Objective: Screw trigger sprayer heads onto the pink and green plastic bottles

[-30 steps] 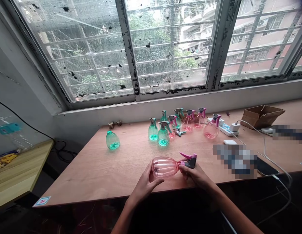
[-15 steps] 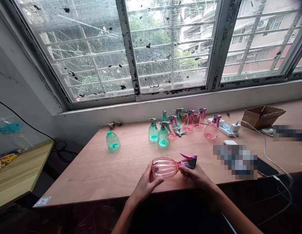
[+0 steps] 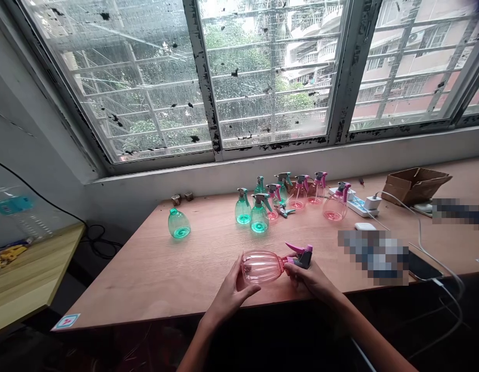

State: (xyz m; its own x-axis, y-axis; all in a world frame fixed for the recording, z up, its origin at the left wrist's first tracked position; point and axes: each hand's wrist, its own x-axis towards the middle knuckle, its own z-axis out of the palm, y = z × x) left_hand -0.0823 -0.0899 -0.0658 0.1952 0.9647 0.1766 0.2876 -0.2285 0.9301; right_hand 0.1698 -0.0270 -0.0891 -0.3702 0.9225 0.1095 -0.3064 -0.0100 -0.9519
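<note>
A pink see-through spray bottle lies on its side near the front edge of the wooden table. My left hand is wrapped round its round body from below and the left. My right hand grips the neck, just under the grey and pink trigger head, which points away to the right. Both forearms come in from the bottom of the view.
Several green and pink spray bottles stand at the back middle. A green bottle without a head stands apart at the left. A power strip, cables, a phone and a cardboard box lie to the right. A lower table sits left.
</note>
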